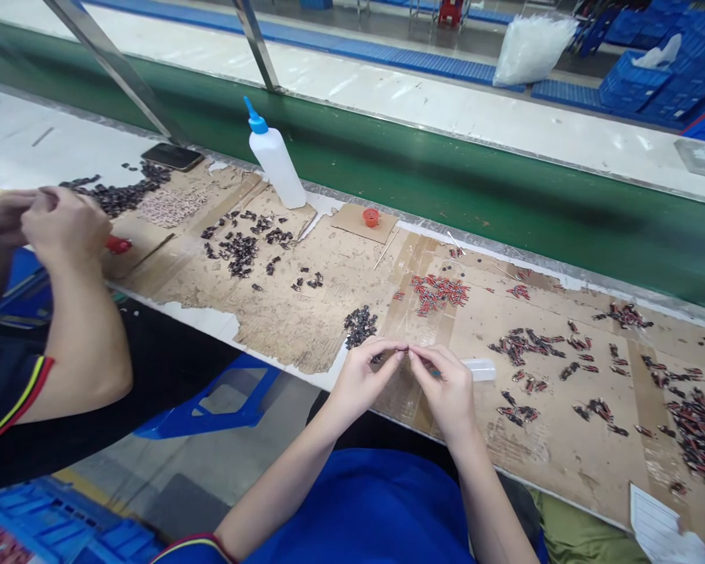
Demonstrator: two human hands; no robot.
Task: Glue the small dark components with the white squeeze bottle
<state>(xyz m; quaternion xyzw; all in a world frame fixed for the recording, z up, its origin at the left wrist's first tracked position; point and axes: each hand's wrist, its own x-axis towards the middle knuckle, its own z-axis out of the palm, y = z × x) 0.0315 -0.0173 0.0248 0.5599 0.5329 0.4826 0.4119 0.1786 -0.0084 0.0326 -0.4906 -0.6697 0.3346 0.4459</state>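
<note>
My left hand [367, 374] and my right hand [443, 384] meet fingertip to fingertip above the cardboard-covered bench. Both pinch one small dark part [406, 350], too tiny to name and mostly covered by the fingers. Just behind my left hand lies a pile of small black parts [359, 325]. A translucent white tube-like piece [479, 369] lies beside my right hand, partly hidden by it. Farther off is a heap of small red-and-black parts [439, 292]. Clusters of joined dark and red pieces [522, 345] are spread to the right.
A white squeeze bottle [278, 167] with blue nozzle stands at the back, near a small red cup [370, 218]. A phone [172, 156] lies farther left. A co-worker's hands [64, 227] work at the left. A green belt [446, 196] runs behind the bench.
</note>
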